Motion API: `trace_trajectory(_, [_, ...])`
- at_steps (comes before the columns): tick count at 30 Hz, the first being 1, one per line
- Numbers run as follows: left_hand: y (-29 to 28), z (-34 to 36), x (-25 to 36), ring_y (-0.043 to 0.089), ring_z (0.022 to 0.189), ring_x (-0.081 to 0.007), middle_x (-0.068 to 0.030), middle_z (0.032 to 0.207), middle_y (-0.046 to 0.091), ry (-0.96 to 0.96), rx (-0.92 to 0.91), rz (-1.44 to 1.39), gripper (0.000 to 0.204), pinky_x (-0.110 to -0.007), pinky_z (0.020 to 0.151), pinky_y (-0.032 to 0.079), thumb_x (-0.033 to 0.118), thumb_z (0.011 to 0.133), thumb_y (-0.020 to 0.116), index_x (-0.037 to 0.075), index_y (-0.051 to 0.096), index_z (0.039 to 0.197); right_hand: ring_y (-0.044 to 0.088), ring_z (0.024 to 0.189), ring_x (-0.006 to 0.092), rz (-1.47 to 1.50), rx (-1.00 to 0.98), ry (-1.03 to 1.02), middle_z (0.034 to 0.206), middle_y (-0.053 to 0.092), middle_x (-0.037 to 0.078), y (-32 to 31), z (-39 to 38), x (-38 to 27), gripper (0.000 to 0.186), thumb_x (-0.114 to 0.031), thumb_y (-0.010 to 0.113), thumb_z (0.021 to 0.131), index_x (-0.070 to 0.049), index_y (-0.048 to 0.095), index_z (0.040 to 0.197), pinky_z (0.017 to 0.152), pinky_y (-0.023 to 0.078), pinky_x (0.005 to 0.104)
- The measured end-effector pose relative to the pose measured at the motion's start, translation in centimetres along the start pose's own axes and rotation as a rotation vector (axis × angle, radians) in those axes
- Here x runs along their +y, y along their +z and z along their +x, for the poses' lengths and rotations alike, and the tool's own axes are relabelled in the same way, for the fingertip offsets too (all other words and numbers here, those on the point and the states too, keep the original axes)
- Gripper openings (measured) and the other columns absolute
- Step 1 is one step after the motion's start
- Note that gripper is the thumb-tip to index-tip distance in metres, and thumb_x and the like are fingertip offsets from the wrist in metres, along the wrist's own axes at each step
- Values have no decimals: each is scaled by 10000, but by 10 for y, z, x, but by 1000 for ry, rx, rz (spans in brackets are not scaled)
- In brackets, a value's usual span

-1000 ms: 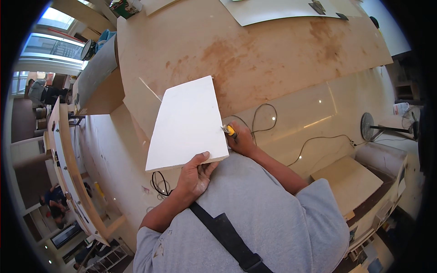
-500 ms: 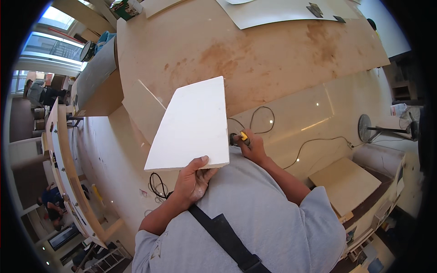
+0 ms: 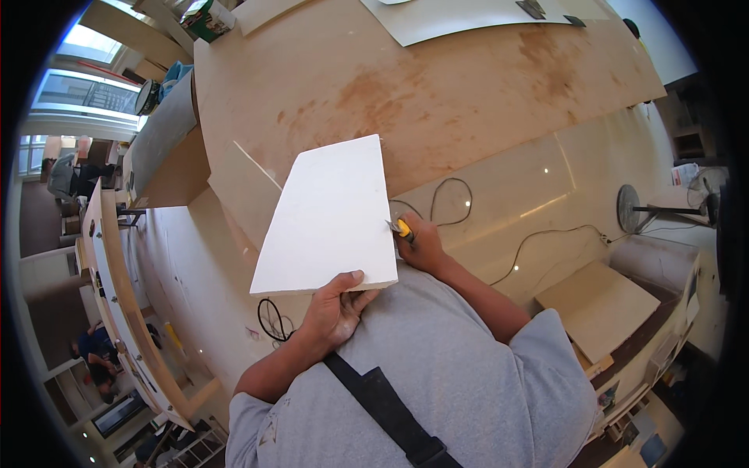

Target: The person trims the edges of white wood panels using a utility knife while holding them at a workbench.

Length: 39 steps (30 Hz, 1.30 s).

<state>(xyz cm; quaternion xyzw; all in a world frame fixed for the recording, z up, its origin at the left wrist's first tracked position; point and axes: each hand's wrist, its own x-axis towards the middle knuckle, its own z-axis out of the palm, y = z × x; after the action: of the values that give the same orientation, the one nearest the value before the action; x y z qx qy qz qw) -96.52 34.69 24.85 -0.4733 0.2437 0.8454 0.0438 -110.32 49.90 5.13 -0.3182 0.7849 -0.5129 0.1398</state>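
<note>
A white board [image 3: 331, 214] with one slanted side is held up in front of me. My left hand [image 3: 335, 308] grips its near edge, thumb on the top face and fingers underneath. In my right hand [image 3: 423, 243] is a yellow and dark utility knife [image 3: 403, 228]. Its blade end meets the right edge of the board, about halfway along. The underside of the board and the tips of my left fingers are hidden.
Beyond the board lies a large brown-stained tabletop [image 3: 312, 86], with a white sheet [image 3: 460, 22] at its far side. Cables [image 3: 538, 240] trail on the floor. A fan [image 3: 628, 209] and a wooden panel [image 3: 597, 312] are at right. People [image 3: 97, 355] are far left.
My right hand has turned and brought the utility knife up to the board's right edge. The board has shifted slightly, still in my left hand.
</note>
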Motion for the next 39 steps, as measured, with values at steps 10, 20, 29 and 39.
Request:
trace_trajectory(10, [6, -14, 6, 628, 1290, -294, -138, 1366, 614, 69, -65, 30, 426, -420, 1144, 533, 88, 1002, 624, -48, 492, 1382, 643, 757, 495, -205, 190, 359, 784, 646, 250, -47, -14, 33, 162, -176, 698, 984, -44, 609, 1011, 633, 497, 517])
trace_trajectory(20, [8, -3, 0, 648, 1267, -271, -148, 1347, 616, -24, -110, 52, 426, -386, 1077, 596, 73, 1001, 625, -48, 485, 1384, 663, 737, 443, 26, 164, 35, 815, 656, 234, -34, -19, -48, 206, -126, 737, 927, -46, 571, 1018, 620, 504, 483])
trace_trajectory(29, [-12, 2, -1, 665, 1235, -267, -142, 1341, 614, -53, -117, 59, 466, -365, 1016, 632, 90, 972, 651, -46, 485, 1385, 648, 746, 465, -149, 130, -12, 776, 637, 232, -35, -8, -24, 229, -69, 728, 853, -47, 542, 984, 618, 500, 518])
trace_trajectory(39, [1, 1, -1, 667, 1229, -282, -144, 1323, 626, -53, -76, 44, 468, -398, 1044, 614, 36, 960, 622, -32, 478, 1400, 642, 767, 500, -328, 261, 273, 759, 643, 231, -35, -22, 50, 171, -120, 711, 932, -44, 562, 972, 638, 500, 537])
